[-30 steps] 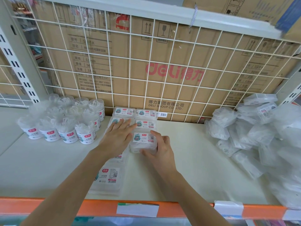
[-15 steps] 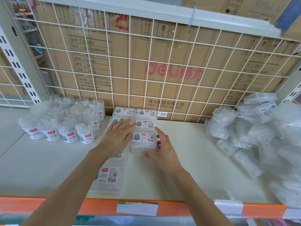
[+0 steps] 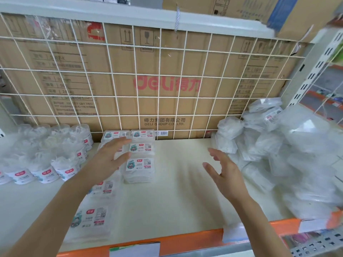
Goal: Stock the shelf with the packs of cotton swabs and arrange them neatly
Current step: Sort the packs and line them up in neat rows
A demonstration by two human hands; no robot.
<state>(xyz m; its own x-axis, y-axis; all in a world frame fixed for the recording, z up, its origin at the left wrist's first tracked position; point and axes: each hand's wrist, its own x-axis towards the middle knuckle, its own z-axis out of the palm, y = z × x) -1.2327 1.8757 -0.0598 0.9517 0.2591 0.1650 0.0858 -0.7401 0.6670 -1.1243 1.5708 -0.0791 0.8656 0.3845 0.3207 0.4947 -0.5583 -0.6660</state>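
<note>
Just right of the right hand, fingers spread and empty: loose pile of cotton swab packs, nearest to this hand. The left hand, fingers straight, nothing held, over stocked rows. Next pick likely right-handed.

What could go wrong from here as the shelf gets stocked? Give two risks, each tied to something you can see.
1. The loose heap of packs reaches the orange shelf edge; pulling one out with the right hand could spill others off.
2. The left hand is spread over the lined-up packs; a careless sweep might skew the rows.
</note>
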